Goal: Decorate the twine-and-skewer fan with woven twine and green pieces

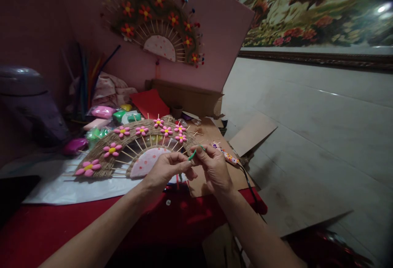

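Red cloth (46, 227) covers the table edge nearest us. Above it our left hand (167, 170) and right hand (215, 167) meet, the fingertips of both pinched shut on a thin green strip (193, 154) held between them over a cardboard sheet (211, 184). Just beside our right hand lies a speckled tool (226, 155) with a black cord. Beyond our left hand lies a jute fan (132, 136) studded with pink flowers, then clay packets (102, 112). Farther back, a second fan (156, 22) hangs on a pink board (221, 26).
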Tool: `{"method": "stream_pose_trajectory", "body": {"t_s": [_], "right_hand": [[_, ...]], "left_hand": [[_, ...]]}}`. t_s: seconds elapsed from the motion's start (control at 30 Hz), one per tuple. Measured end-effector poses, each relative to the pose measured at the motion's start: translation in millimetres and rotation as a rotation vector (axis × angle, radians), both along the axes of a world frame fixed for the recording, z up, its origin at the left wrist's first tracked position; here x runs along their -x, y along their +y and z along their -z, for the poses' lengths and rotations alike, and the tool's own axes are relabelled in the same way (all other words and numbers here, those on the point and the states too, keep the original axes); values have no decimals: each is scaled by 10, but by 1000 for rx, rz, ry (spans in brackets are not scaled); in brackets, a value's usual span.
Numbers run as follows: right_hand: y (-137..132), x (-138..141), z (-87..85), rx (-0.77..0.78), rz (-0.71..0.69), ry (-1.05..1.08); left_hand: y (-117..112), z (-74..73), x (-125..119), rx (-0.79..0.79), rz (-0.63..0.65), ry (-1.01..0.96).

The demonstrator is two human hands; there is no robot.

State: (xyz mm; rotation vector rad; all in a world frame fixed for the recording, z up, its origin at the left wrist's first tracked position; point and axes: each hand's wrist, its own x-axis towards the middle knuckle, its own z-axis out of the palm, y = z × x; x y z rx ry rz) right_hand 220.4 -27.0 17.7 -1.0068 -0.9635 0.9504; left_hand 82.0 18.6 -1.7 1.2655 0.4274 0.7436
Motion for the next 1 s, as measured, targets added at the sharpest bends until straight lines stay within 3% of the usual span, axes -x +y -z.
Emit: {"method": "stream_pose_trajectory", "body": {"t_s": [0.4,0.63,1.0], "right_hand": [[5,-3,39,-11,17,-6],[15,3,74,-48,16,-35],[13,9,109,-50,-11,-46]], "left_hand": [[-22,0,-4,-24,6,12],[-36,-24,-4,-129,7,53],[-53,-44,-20,-124,-14,18]]}}
